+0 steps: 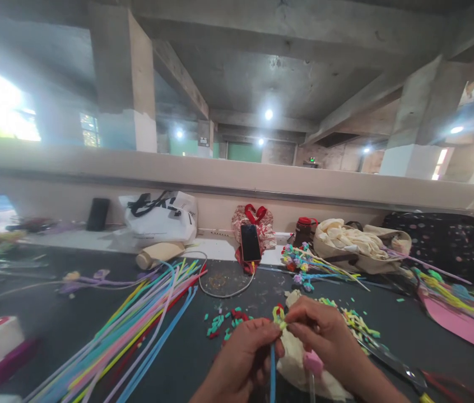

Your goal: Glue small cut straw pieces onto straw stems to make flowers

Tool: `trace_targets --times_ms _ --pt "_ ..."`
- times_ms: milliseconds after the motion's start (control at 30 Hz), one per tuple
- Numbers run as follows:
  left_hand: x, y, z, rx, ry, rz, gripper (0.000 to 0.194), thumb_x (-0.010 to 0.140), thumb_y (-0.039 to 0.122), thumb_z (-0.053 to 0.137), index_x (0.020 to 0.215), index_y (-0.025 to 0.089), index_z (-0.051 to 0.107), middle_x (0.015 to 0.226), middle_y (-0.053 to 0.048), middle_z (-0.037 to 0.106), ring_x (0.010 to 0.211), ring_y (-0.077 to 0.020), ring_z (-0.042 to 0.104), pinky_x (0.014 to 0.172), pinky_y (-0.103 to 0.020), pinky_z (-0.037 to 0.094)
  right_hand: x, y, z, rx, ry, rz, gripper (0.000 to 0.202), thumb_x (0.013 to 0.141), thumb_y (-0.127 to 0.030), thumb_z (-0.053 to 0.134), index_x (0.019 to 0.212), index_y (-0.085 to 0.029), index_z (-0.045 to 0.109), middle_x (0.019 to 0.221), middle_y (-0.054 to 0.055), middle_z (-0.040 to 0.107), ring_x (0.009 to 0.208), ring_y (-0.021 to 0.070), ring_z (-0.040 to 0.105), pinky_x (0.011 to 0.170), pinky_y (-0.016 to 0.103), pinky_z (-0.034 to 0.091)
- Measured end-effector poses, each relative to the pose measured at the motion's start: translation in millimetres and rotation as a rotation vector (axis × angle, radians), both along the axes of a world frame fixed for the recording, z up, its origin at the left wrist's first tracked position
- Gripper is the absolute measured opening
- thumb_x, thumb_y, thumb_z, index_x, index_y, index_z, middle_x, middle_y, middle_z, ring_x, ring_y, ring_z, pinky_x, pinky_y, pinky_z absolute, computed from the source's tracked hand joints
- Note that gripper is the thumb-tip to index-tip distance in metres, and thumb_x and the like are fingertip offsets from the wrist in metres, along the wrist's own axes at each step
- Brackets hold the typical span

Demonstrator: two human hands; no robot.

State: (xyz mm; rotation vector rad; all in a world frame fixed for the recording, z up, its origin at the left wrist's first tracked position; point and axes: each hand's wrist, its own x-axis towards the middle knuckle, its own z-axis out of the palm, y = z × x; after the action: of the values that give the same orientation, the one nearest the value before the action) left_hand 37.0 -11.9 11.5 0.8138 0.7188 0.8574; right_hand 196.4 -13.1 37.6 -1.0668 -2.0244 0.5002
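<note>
**Two hands are pinching a small yellow fuzzy piece above a dark counter**

The left hand [254, 347] is closing its thumb and fingers on the small yellow fuzzy piece [279, 318], and the right hand [325, 330] is gripping the same piece from the other side, fingertips nearly meeting. The piece is sitting between the two hands, over the near middle of the counter [195, 364], with a touch of red showing at its top. A blue stem [273, 372] is running down from beneath the fingertips; whether it is joined to the piece cannot be told.

Cream cloth [293, 358] is lying below the hands, and a pink object [313, 362] is showing beside the right hand. Green and red snippets [215, 324] are lying scattered beyond the left hand, while yellow and green snippets [361, 322] are lying to the right, near a pair of scissors [392, 358].

A bundle of coloured fuzzy stems [148, 336] is stretching across the left side. Farther back, a phone [250, 243] is leaning against a red patterned bag [266, 215], a white bag [161, 215] is standing to its left, and a bunch of fuzzy flowers [300, 260] is lying to its right.
</note>
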Motion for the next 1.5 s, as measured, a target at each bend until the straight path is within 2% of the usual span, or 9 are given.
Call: trace_targets --times_ms 133,233,333,500,733,867,1033,1233,1500 --pt "-0.2 -1.9 -1.7 0.033 0.055 -0.026 0.032 0.057 0.039 0.066 0.046 0.012 0.053 0.034 0.004 0.044 0.026 -0.0011 0.031 0.03 -0.016 0.012 12.4 0.2 15.6 0.007 0.003 0.077 0.013 0.077 -0.023 0.055 0.07 -0.017 0.064 0.069 0.002 0.06 0.065 0.0136 0.053 0.06 0.023 0.039" --pt "-0.8 -2.4 -2.5 0.079 0.093 -0.026 0.03 0.058 0.036 0.066 0.045 0.013 0.054 0.03 0.005 0.043 0.025 -0.0019 0.029 0.03 -0.017 0.013 19.5 1.6 28.3 0.035 -0.036 0.146 0.013 0.077 -0.022 0.055 0.07 -0.017 0.066 0.066 0.002 0.06 0.064 0.0137 0.053 0.06 0.023 0.04" --pt "-1.0 -2.7 -1.3 0.116 0.143 -0.062 0.032 0.058 0.04 0.066 0.046 0.012 0.055 0.028 0.005 0.042 0.024 -0.0025 0.03 0.03 -0.017 0.015 20.0 2.2 32.7 0.061 -0.118 0.19 0.013 0.078 -0.021 0.055 0.073 -0.017 0.066 0.071 0.003 0.06 0.066 0.0134 0.055 0.061 0.023 0.041" --pt "0.0 -4.1 2.1 0.108 0.205 -0.072 0.037 0.055 0.046 0.065 0.046 0.012 0.054 0.027 0.005 0.042 0.023 -0.0023 0.029 0.029 -0.017 0.015 15.6 0.9 25.7 0.149 -0.296 0.158 0.016 0.081 -0.022 0.051 0.073 -0.018 0.065 0.078 0.003 0.059 0.072 0.0124 0.054 0.065 0.022 0.04" --pt "1.2 -3.9 2.4 0.053 0.24 -0.057 0.029 0.055 0.039 0.065 0.054 0.011 0.058 0.035 0.004 0.05 0.024 -0.002 0.029 0.028 -0.017 0.015 17.8 1.1 18.1 0.261 -0.408 0.118 0.015 0.08 -0.016 0.051 0.073 -0.02 0.063 0.077 0.001 0.056 0.074 0.0121 0.052 0.064 0.022 0.038" --pt "1.7 -2.7 -0.8 0.053 0.225 -0.036 0.026 0.057 0.036 0.064 0.059 0.011 0.06 0.035 0.004 0.05 0.025 -0.0018 0.029 0.029 -0.017 0.013 16.1 0.2 14.9 0.3 -0.383 0.09 0.013 0.078 -0.013 0.052 0.073 -0.02 0.062 0.077 0.001 0.057 0.075 0.013 0.052 0.065 0.023 0.037" --pt "1.1 1.0 -4.6 0.042 0.233 -0.082 0.031 0.055 0.04 0.065 0.049 0.011 0.055 0.033 0.004 0.048 0.024 -0.0017 0.029 0.029 -0.018 0.013 13.7 -2.4 13.1 0.316 -0.335 0.063 0.01 0.076 -0.012 0.054 0.072 -0.019 0.061 0.075 0.002 0.057 0.074 0.0136 0.052 0.065 0.024 0.038" --pt "1.6 0.5 -3.3 0.062 0.239 -0.056 0.029 0.056 0.038 0.063 0.056 0.009 0.059 0.034 0.004 0.045 0.024 -0.0018 0.028 0.029 -0.018 0.013 17.5 -0.6 12.0 0.356 -0.338 0.041 0.011 0.077 -0.012 0.053 0.072 -0.019 0.059 0.078 0.002 0.057 0.075 0.0132 0.051 0.067 0.025 0.037" --pt "1.0 -0.1 -3.2 0.066 0.272 -0.034 0.029 0.053 0.038 0.065 0.058 0.009 0.061 0.037 0.002 0.052 0.024 -0.0023 0.029 0.029 -0.018 0.014 16.8 2.6 4.5 0.447 -0.427 -0.019 0.014 0.079 -0.013 0.051 0.068 -0.018 0.058 0.075 0.002 0.057 0.072 0.0132 0.05 0.063 0.024 0.036"
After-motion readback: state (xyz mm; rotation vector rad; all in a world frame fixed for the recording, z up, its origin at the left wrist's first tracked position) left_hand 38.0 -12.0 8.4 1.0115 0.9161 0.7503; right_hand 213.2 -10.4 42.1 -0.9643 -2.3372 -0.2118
